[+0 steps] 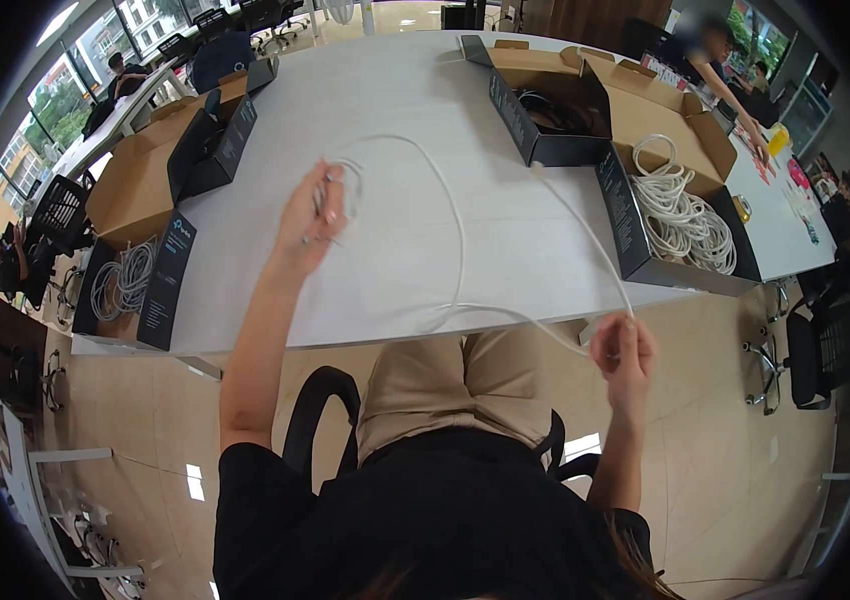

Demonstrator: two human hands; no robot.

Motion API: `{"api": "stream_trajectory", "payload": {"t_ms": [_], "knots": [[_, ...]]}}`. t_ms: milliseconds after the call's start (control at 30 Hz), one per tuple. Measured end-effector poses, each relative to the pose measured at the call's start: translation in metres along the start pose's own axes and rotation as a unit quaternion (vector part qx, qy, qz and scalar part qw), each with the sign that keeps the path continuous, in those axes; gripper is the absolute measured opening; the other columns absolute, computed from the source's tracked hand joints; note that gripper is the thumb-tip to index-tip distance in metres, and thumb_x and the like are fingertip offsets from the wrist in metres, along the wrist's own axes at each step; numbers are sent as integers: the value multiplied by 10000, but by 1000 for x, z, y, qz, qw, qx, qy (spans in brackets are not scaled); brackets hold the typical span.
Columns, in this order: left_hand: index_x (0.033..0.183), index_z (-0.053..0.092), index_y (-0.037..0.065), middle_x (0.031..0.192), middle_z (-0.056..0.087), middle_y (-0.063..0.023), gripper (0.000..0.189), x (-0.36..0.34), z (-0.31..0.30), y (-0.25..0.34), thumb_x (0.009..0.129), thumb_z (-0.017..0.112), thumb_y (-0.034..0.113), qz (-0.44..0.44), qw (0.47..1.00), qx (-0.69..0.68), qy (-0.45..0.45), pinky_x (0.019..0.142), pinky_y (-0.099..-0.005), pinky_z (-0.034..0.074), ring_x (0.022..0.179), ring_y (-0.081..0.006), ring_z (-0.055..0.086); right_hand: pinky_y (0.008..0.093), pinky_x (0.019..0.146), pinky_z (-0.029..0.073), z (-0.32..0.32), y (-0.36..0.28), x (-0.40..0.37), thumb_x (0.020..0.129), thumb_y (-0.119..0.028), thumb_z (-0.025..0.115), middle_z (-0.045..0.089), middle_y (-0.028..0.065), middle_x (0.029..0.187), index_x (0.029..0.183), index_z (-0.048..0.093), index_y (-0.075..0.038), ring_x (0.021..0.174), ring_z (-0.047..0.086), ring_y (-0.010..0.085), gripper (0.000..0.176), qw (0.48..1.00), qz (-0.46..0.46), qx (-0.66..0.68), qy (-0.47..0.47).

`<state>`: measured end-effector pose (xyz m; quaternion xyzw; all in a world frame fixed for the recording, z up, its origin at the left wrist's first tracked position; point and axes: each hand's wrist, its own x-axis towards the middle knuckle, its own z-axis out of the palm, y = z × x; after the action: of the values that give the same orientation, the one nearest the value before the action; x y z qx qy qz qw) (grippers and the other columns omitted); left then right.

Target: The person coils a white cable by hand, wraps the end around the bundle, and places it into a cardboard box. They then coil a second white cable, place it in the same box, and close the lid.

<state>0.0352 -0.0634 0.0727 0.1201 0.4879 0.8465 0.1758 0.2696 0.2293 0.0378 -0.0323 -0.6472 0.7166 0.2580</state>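
A white cable (pixel 456 215) runs in a loose curve over the table between my two hands. Above the table's left half, my left hand (pixel 317 215) is closed around several small coils of it. Off the table's front edge at the right, my right hand (pixel 625 355) pinches the same cable. From there one stretch rises to an end lying near the black box at the back right. Another stretch sags from my right hand toward the table's front edge. Motion blurs the coils at my left hand somewhat.
An open black box (pixel 635 225) at the right holds white cable coils (pixel 680 215). Behind it, another box (pixel 555 145) contains dark cables. At the left, a box (pixel 167 285) holds grey-white cables, with a further box (pixel 235 145) behind. Other people sit around the room.
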Motion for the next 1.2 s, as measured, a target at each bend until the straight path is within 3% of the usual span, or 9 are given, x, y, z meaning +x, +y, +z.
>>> {"api": "stream_trajectory", "payload": {"t_ms": [233,333,533,633,767,900,1000,1133,1200], "knots": [[782,362,118,390,354,6,294,-56,65,-18,974,272,322,-82,988,3,-131,302,-181,190,261,-63,207,154,358,207,50,8,14,908,-266,504,584,177,1015,794,391,-86,399,289,0,241,973,68,220,10],[797,375,86,400,392,-35,315,-66,70,-24,980,239,303,-68,982,-15,-177,287,-186,223,253,-64,233,143,366,240,58,4,13,842,-230,608,536,235,1126,775,313,-120,392,281,2,321,964,45,240,-110],[781,351,82,390,399,-31,321,-73,74,-31,981,215,293,-84,970,-52,-220,282,-192,233,243,-71,243,144,371,253,74,-22,16,847,-85,576,622,155,771,719,308,-132,473,424,4,301,991,71,98,-52],[755,321,93,370,391,-22,337,-81,70,-38,980,218,321,-126,919,-186,-325,282,-196,232,234,-72,253,159,384,236,73,-12,27,880,-109,540,583,73,671,679,349,-127,483,418,2,278,982,108,154,-11],[783,298,90,375,413,-32,342,-99,96,-38,973,221,364,-61,853,-272,-441,290,-196,237,239,-82,293,158,389,240,92,18,27,879,-146,557,540,-15,637,721,447,-118,486,425,5,195,962,178,202,-45],[833,292,92,449,470,-62,300,-95,111,-40,968,247,357,2,877,-240,-415,333,-180,275,324,-90,387,158,449,304,116,18,6,887,-143,531,562,-24,651,842,531,-62,518,447,20,92,931,263,231,-103],[854,290,92,535,508,-88,283,-77,101,-45,961,294,353,228,897,74,-371,351,-181,294,396,-92,439,160,476,325,133,17,-7,886,-136,518,574,-9,639,864,528,-40,530,468,33,99,946,242,174,-126],[914,258,97,647,530,-136,240,-61,107,-54,960,313,326,223,919,-53,-320,441,-226,418,465,-138,489,180,460,316,132,25,-17,872,-168,554,567,11,601,861,505,-34,533,488,35,143,931,223,134,-256],[934,240,92,645,531,-150,192,-50,102,-54,956,355,244,287,914,10,-285,497,-267,469,503,-182,526,177,441,298,132,29,-19,868,-174,568,568,20,600,831,490,-41,529,490,25,158,914,256,162,-269]]}}
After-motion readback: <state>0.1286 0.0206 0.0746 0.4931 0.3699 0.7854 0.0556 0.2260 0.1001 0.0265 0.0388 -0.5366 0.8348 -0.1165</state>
